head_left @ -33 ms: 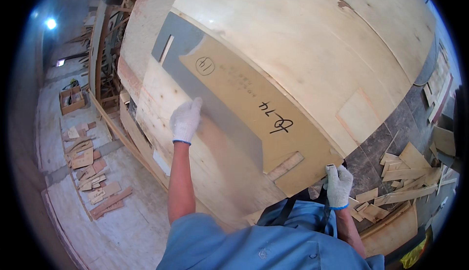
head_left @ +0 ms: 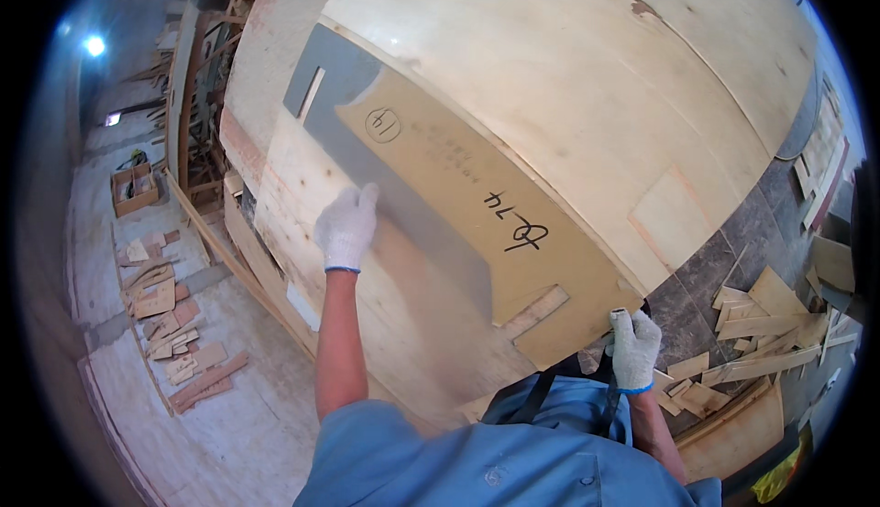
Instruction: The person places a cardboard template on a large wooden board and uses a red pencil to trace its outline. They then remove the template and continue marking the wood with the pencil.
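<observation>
A long flat template board point(head_left: 417, 131), tan with a grey band, lies across a pale plywood sheet point(head_left: 312, 168). It has a slot near each end and dark handwritten marks. My left hand point(head_left: 346, 229), in a white glove with a blue cuff, is closed at the board's grey left edge; its fingertips are partly hidden. My right hand point(head_left: 635, 351), gloved alike, is closed in a fist beside the board's near right corner. A small dark spot shows at its thumb; what it grips I cannot make out.
A larger plywood sheet point(head_left: 568, 58) stretches along the board's far side. Scrap wood pieces point(head_left: 770, 324) are heaped on the dark floor at right. More offcuts point(head_left: 156, 292) lie on the floor at left, near an open box point(head_left: 136, 189). A long timber rail point(head_left: 229, 255) runs beside the stack.
The template board and my left hand have shifted very slightly to the left. My right hand has stayed by the near corner.
</observation>
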Motion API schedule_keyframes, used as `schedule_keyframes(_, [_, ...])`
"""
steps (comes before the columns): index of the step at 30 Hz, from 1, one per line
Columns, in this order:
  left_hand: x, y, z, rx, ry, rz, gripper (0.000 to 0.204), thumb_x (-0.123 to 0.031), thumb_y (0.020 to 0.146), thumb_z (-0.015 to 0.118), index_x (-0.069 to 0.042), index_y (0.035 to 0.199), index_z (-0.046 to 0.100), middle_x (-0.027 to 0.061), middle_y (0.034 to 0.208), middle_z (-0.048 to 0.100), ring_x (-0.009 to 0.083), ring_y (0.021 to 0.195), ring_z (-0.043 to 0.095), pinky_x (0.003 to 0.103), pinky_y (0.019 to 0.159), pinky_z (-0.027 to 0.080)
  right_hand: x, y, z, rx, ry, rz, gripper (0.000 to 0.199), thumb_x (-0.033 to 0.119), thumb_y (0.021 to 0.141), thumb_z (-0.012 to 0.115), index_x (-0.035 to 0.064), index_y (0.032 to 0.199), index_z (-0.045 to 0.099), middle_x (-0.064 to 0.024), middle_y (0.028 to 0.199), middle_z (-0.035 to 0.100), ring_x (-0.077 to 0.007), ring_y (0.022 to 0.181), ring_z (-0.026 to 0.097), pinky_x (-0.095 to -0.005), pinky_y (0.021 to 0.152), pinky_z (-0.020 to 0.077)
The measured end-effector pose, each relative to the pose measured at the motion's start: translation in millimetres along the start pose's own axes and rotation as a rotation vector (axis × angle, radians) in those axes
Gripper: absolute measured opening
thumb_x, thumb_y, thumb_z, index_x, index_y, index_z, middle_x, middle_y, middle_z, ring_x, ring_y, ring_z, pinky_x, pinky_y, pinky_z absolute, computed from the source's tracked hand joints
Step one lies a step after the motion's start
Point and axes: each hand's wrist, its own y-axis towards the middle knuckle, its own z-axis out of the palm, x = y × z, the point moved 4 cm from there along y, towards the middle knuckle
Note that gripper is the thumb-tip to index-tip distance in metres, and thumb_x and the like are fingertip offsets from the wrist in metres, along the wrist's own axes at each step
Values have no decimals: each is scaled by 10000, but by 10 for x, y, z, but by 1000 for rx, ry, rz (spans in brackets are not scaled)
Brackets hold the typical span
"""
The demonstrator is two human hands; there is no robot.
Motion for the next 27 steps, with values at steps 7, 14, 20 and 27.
schedule_keyframes(7, [-1053, -375, 14, -471, -367, 438, 416, -250, 1016, 580, -10, 1356, 580, 205, 1386, 598, 393, 1298, 545, 480, 1105, 418, -152, 86, -112, 61, -158, -53, 225, 177, 1012, 623, -4, 899, 694, -19, 581, 583, -82, 453, 525, -252, 426, 382])
schedule_keyframes(14, [-1208, -406, 437, -714, -232, 506, 422, -198, 1003, 576, 9, 1370, 548, 246, 1455, 529, 457, 1371, 458, 572, 1159, 338, 917, 10, -354, 173, -167, -393, 499, 388, 1086, 479, -29, 946, 713, -61, 641, 620, -141, 526, 563, -294, 483, 412])
schedule_keyframes(20, [-1154, -449, 366, -730, -270, 484, 459, -188, 954, 631, -3, 1364, 535, 228, 1413, 541, 428, 1345, 469, 563, 1159, 342, 2362, 833, 808, 352, -171, -435, 733, 539, 1086, 318, -4, 921, 781, -94, 736, 722, -152, 561, 596, -289, 589, 481])
schedule_keyframes(27, [-1177, -403, 408, -653, -296, 422, 478, -225, 972, 630, -65, 1409, 520, 170, 1502, 486, 405, 1420, 412, 554, 1223, 269, 3100, 1051, 2097, 361, -96, -735, 396, 366, 1018, 629, -1, 961, 769, -58, 814, 733, -89, 680, 660, -246, 574, 505])
